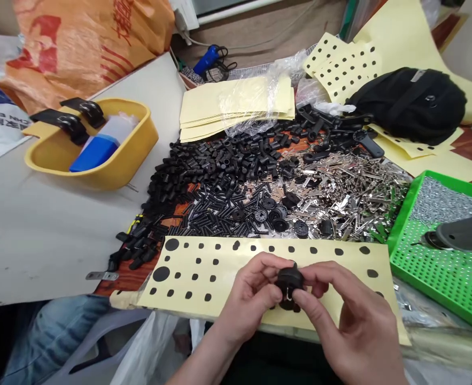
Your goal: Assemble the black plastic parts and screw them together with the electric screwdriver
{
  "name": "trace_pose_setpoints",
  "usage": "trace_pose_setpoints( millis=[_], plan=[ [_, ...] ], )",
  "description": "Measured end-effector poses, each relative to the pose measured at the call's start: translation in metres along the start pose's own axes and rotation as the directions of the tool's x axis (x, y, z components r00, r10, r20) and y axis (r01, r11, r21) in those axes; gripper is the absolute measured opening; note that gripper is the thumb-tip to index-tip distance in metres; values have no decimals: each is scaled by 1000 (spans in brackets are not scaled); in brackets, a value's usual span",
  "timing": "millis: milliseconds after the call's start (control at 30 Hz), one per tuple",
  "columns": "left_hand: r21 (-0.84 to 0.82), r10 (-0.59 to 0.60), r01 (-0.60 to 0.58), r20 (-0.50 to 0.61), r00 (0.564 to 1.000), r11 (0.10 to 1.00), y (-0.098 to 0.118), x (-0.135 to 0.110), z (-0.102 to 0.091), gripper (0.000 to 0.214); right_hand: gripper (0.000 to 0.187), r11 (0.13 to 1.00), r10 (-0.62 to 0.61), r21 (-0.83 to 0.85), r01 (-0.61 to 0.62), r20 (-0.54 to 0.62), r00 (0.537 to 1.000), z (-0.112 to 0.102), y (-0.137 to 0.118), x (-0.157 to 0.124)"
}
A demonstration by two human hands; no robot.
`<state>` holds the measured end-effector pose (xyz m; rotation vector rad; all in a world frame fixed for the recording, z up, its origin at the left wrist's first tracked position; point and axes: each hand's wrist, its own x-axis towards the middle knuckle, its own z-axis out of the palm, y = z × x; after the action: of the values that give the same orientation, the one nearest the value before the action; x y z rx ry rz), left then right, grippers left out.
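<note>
Between my hands is a small round black plastic part [290, 280] with a thin metal strip showing on its near side. My left hand [252, 295] pinches its left side with thumb and finger. The right side is gripped by the thumb and fingers of my right hand [350, 315]. Beneath both hands lies a yellow sheet with black dots [227, 272]. Just beyond the sheet are loose round black parts [300, 229], black ribbed pieces [209, 208] and a heap of metal strips [351, 187].
A green perforated tray [420, 272] at right holds small screws [448, 198] and a power screwdriver [464, 232]. A yellow bin [127, 171] hangs on a pale panel at left. Black tubular parts [215, 166], yellow sheets [236, 101] and a black cloth item [412, 107] lie farther back.
</note>
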<state>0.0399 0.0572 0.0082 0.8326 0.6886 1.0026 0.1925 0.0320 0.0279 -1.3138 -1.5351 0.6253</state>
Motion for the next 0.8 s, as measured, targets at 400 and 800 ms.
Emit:
trace_pose_setpoints(
  millis=[400, 800],
  plan=[
    [-301, -202, 208, 51, 978, 931, -13, 9, 16, 26, 22, 863, 401, 272, -426, 144, 904, -24, 16, -6],
    [-404, -494, 421, -90, 865, 812, -14, 15, 26, 22, 23, 799, 523, 269, -537, 130, 843, -36, 18, -11]
  ],
)
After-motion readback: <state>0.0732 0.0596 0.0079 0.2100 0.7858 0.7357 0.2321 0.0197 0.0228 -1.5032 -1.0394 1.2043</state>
